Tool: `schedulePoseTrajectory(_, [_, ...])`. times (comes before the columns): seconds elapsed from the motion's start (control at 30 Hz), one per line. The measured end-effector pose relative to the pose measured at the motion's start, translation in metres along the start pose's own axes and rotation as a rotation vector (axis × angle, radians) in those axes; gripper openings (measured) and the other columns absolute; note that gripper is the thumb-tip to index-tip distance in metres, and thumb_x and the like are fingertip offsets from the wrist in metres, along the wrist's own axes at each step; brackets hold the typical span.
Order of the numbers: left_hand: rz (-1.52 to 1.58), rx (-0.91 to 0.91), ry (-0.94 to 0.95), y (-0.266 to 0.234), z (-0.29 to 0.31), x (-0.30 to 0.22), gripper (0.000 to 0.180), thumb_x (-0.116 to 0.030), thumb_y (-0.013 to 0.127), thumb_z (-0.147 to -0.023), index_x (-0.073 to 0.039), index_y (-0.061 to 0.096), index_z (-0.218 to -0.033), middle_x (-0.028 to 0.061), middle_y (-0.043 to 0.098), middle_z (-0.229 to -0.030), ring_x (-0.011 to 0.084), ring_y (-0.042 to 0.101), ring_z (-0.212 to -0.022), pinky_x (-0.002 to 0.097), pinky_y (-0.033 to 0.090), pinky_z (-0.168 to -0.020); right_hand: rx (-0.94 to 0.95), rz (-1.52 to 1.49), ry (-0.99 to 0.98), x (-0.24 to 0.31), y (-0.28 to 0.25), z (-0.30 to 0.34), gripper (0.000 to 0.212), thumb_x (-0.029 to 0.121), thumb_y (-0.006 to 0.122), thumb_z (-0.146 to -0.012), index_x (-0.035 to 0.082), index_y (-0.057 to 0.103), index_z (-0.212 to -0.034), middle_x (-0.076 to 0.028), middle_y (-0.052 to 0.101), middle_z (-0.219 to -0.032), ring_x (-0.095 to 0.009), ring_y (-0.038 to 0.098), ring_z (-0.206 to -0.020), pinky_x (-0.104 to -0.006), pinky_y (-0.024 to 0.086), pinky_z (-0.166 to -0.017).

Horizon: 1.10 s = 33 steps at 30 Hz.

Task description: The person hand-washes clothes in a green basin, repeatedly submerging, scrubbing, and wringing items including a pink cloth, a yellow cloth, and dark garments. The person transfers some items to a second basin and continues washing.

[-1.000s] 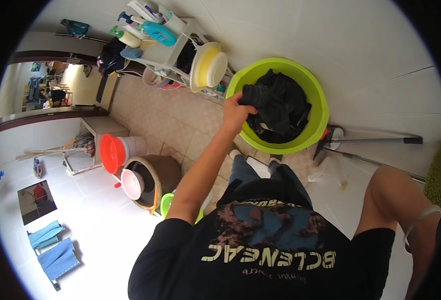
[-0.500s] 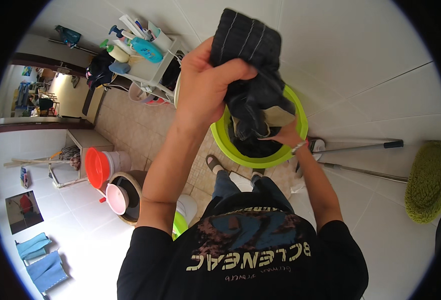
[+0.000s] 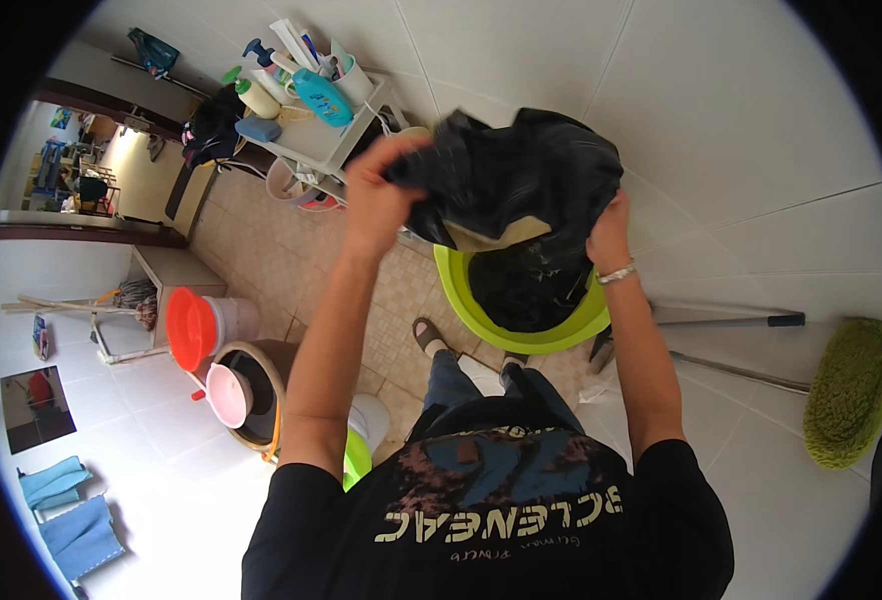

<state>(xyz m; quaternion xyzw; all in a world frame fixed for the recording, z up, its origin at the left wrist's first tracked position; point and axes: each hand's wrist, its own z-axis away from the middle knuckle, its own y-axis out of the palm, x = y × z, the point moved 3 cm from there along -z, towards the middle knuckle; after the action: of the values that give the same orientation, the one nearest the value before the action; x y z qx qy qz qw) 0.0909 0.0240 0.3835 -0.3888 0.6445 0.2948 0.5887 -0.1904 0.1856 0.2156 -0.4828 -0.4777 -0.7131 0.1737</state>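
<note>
A dark black garment [image 3: 531,175] with a stitched waistband and a tan lining is spread between my two hands, above a lime-green basin [image 3: 456,300]. My left hand [image 3: 383,195] grips its stitched end, slightly blurred by motion. At the other side, my right hand [image 3: 609,235] holds the edge of the cloth, its fingertips partly hidden behind the fabric. More black cloth [image 3: 526,290] lies in the basin; the raised garment covers the basin's far rim.
A white shelf cart [image 3: 326,150] with bottles stands at far left. On the left are a red basin [image 3: 191,328], a pink bowl [image 3: 229,395] and a brown vat [image 3: 276,440]. A green mop head [image 3: 841,395] leans at the right wall.
My left hand has lowered and shifted left with the stitched end. My right hand has risen from the basin to the garment's right side. The bunched garment is now spread wide.
</note>
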Motion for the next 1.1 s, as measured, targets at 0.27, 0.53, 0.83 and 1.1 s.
schedulePoseTrajectory(0.27, [-0.688, 0.296, 0.066, 0.072, 0.069, 0.257, 0.053, 0.011, 0.063, -0.066, -0.004, 0.060, -0.117, 0.0215, 0.058, -0.129, 0.0432, 0.055, -0.119, 0.0443, 0.046, -0.101, -0.004, -0.031, 0.014, 0.001, 0.065, 0.024, 0.034, 0.006, 0.048, -0.102, -0.002, 0.050, -0.135, -0.014, 0.060, -0.130, -0.024, 0.059, -0.117, -0.0376, 0.048, -0.104])
schedulePoseTrajectory(0.53, [-0.723, 0.319, -0.135, 0.118, 0.088, 0.257, 0.105, -0.020, 0.084, -0.062, -0.018, 0.032, -0.153, 0.0237, 0.020, -0.162, 0.0509, 0.026, -0.143, 0.0647, 0.031, -0.111, 0.283, 1.724, 0.119, -0.098, -0.025, 0.046, 0.059, -0.006, 0.070, -0.077, 0.016, 0.058, -0.130, -0.013, 0.051, -0.137, -0.038, 0.042, -0.137, -0.0701, 0.015, -0.116])
schedulePoseTrajectory(0.83, [-1.180, 0.818, -0.332, 0.148, 0.086, 0.313, 0.134, -0.050, 0.094, -0.050, -0.032, 0.019, -0.159, 0.0157, 0.011, -0.167, 0.0496, 0.006, -0.151, 0.0819, 0.018, -0.106, 0.271, 1.887, 0.342, -0.177, -0.057, 0.048, 0.044, 0.002, 0.069, -0.085, 0.017, 0.064, -0.126, -0.009, 0.018, -0.167, -0.039, 0.016, -0.152, -0.0730, 0.013, -0.118])
schedulePoseTrajectory(1.1, [-1.223, 0.957, -0.485, 0.151, 0.071, 0.363, 0.114, -0.060, 0.086, -0.059, -0.021, 0.036, -0.154, 0.0143, 0.041, -0.156, 0.0361, 0.034, -0.146, 0.0634, 0.019, -0.119, 0.466, 1.922, 0.554, -0.186, -0.063, 0.017, 0.053, 0.008, 0.072, -0.083, 0.017, 0.061, -0.135, -0.018, 0.031, -0.160, -0.038, 0.025, -0.149, -0.0699, 0.013, -0.119])
